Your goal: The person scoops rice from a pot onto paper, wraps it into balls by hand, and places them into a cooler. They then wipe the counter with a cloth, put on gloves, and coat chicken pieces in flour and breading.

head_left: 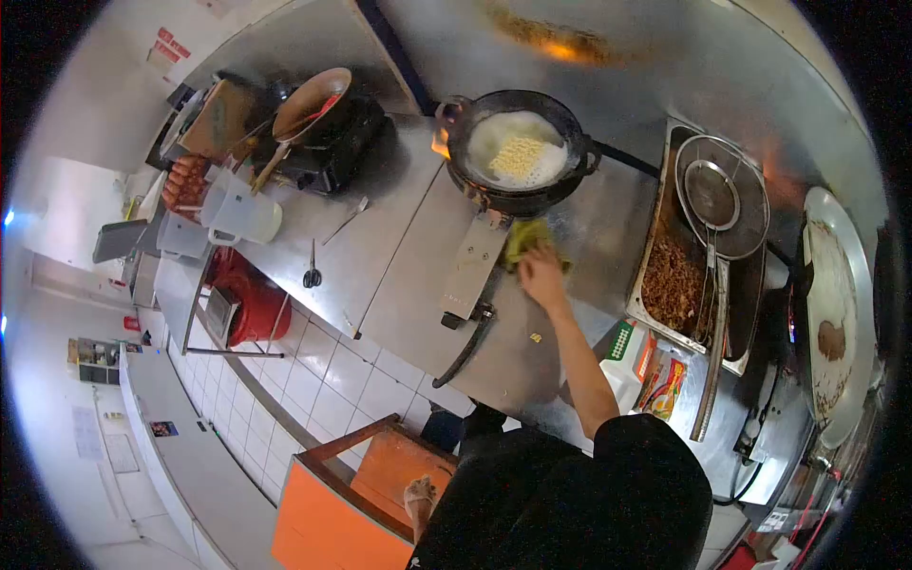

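Observation:
My right hand (541, 274) reaches across the steel counter and grips a yellow-green cloth (528, 239), pressed to the surface just below the wok. The black wok (560, 190) stands on a burner, holding a block of noodles (516, 158) in white, foamy liquid. Flames (441, 142) show at its left side. Left of the cloth is the burner's metal control panel (467, 275), with a black hose (465, 351) running from it. My left hand (420, 494) hangs low in front of an orange stool (332, 522); its fingers are too small and blurred to read.
On the right, a steel tray (655, 304) holds brown crumbly food and strainers (712, 195). Near it are a white bottle (622, 366) and a noodle packet (662, 385). Scissors (312, 270), a spoon (347, 218), a jug (249, 209) and a brown pan (309, 104) are left.

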Demonstrator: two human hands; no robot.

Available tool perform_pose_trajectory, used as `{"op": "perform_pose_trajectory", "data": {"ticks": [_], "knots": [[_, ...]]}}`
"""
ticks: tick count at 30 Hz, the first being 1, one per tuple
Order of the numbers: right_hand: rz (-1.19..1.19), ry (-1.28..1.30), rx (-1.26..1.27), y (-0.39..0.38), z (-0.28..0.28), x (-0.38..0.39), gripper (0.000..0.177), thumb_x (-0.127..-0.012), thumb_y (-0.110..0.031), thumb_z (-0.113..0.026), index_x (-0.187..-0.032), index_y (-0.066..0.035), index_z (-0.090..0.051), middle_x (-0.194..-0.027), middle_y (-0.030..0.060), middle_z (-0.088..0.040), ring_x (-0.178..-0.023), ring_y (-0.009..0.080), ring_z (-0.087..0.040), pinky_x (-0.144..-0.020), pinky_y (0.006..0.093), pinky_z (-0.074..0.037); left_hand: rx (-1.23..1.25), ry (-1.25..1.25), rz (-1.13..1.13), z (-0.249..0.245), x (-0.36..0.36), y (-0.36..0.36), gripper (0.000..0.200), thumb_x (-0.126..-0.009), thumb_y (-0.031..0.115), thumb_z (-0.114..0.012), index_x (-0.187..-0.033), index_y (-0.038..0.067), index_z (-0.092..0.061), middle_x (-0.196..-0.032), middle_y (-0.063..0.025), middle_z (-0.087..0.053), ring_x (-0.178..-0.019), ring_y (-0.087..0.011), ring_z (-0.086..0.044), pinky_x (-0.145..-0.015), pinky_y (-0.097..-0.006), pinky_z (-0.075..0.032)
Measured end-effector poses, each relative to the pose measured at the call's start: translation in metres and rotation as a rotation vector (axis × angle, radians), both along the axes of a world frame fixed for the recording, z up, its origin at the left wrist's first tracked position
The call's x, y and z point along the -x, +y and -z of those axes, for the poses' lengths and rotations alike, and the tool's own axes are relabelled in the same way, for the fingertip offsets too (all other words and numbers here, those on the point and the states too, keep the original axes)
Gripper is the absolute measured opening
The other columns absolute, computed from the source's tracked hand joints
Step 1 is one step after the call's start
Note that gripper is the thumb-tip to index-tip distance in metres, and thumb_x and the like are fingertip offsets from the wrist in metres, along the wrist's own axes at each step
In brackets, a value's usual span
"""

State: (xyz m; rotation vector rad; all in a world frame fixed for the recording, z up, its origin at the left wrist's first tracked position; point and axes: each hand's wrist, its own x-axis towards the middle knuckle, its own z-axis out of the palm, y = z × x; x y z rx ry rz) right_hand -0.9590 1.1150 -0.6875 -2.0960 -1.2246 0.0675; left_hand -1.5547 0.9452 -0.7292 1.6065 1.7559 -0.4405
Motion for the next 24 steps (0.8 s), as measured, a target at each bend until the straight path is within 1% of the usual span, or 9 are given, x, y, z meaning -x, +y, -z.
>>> {"op": "perform_pose_trajectory", "data": {"ticks": [3, 5, 9, 13, 15, 16, 19, 22, 24], "knots": [[0.249, -0.055, -0.068, -0.013, 0.019, -0.04, 0.027, -0.082, -0.024, -0.059, -0.097, -0.003, -0.068, -0.117, 0.0169, -0.061, -0.124, 0.035, -0.046, -0.109, 0.0465, -0.031, 0.002, -0.155, -0.184, -0.01, -0.006, 0.0, 0.02, -0.086, 0.029, -0.052, -0.089, 0.01, -0.058, -0.092, -0.0125, -0.062, -0.094, -0.0289, -0.059, -0.078, -0.038, -0.046], [0.219, 0.056, -0.068, 0.005, -0.001, -0.051, 0.029, -0.081, -0.025, -0.061, -0.097, -0.002, -0.068, -0.12, 0.0177, -0.06, -0.124, 0.0356, -0.046, -0.109, 0.0463, -0.031, -0.341, -0.177, 0.001, -0.014, 0.002, -0.013, 0.033, -0.092, 0.031, -0.053, -0.074, 0.005, -0.063, -0.068, -0.0113, -0.063, -0.057, -0.0251, -0.059, -0.059, -0.0393, -0.046], [0.073, 0.151, 0.0, 0.026, -0.007, -0.016, 0.03, -0.079, -0.022, -0.063, -0.1, -0.001, -0.067, -0.114, 0.019, -0.062, -0.116, 0.0368, -0.051, -0.106, 0.0486, -0.033, -0.419, -0.822, 0.049, 0.047, 0.054, -0.045, 0.031, -0.093, 0.026, -0.049, -0.075, 0.004, -0.063, -0.075, -0.0125, -0.065, -0.067, -0.0258, -0.061, -0.062, -0.0369, -0.046], [-0.025, -0.07, -0.133, 0.018, 0.018, 0.01, 0.028, -0.077, -0.022, -0.064, -0.095, -0.002, -0.064, -0.107, 0.018, -0.06, -0.112, 0.0364, -0.051, -0.108, 0.0466, -0.031, -0.31, -0.168, 0.366, 0.042, 0.052, -0.055, 0.028, -0.092, 0.024, -0.049, -0.075, 0.005, -0.063, -0.078, -0.0129, -0.066, -0.069, -0.0264, -0.061, -0.062, -0.0364, -0.048], [-0.109, -0.054, -0.141, -0.002, 0.002, 0.014, 0.027, -0.077, -0.022, -0.065, -0.093, -0.002, -0.062, -0.104, 0.0175, -0.06, -0.11, 0.0365, -0.051, -0.108, 0.046, -0.03, -0.078, -0.408, -0.29, 0.026, 0.032, -0.055, 0.026, -0.09, 0.024, -0.051, -0.076, 0.007, -0.064, -0.078, -0.0133, -0.066, -0.073, -0.0268, -0.063, -0.063, -0.036, -0.049], [0.001, -0.067, -0.08, -0.014, -0.002, 0.013, 0.025, -0.076, -0.02, -0.065, -0.093, -0.002, -0.062, -0.103, 0.0168, -0.059, -0.11, 0.0364, -0.05, -0.108, 0.0457, -0.031, -0.028, -1.297, -0.573, 0.062, 0.057, -0.058, 0.026, -0.091, 0.024, -0.051, -0.077, 0.005, -0.063, -0.076, -0.0128, -0.065, -0.072, -0.026, -0.062, -0.063, -0.0365, -0.047], [0.27, 0.071, -0.063, -0.031, -0.013, -0.017, 0.025, -0.074, -0.01, -0.066, -0.096, 0.0, -0.059, -0.103, 0.0174, -0.056, -0.112, 0.0367, -0.047, -0.106, 0.0446, -0.033, -0.136, -1.519, -0.186, 0.107, 0.08, -0.045, 0.029, -0.092, 0.026, -0.052, -0.076, 0.004, -0.062, -0.073, -0.0111, -0.063, -0.068, -0.0234, -0.061, -0.06, -0.0347, -0.045], [0.532, 0.092, -0.155, -0.018, 0.028, -0.066, 0.048, -0.074, -0.005, -0.065, -0.12, 0.001, -0.05, -0.127, 0.0249, -0.046, -0.125, 0.0412, -0.039, -0.109, 0.0459, -0.03, -0.089, -0.658, -0.431, 0.066, 0.064, -0.058, 0.029, -0.092, 0.028, -0.051, -0.08, 0.004, -0.064, -0.074, -0.0117, -0.065, -0.07, -0.0238, -0.063, -0.063, -0.035, -0.048], [0.639, 0.15, -0.255, 0.0, 0.046, -0.104, 0.058, -0.077, -0.004, -0.064, -0.131, 0.002, -0.043, -0.139, 0.0265, -0.039, -0.132, 0.042, -0.033, -0.11, 0.046, -0.028, -0.045, -0.708, -0.641, 0.029, 0.038, -0.057, 0.029, -0.093, 0.028, -0.05, -0.083, 0.005, -0.065, -0.078, -0.0126, -0.066, -0.073, -0.0246, -0.064, -0.065, -0.035, -0.049]]}}
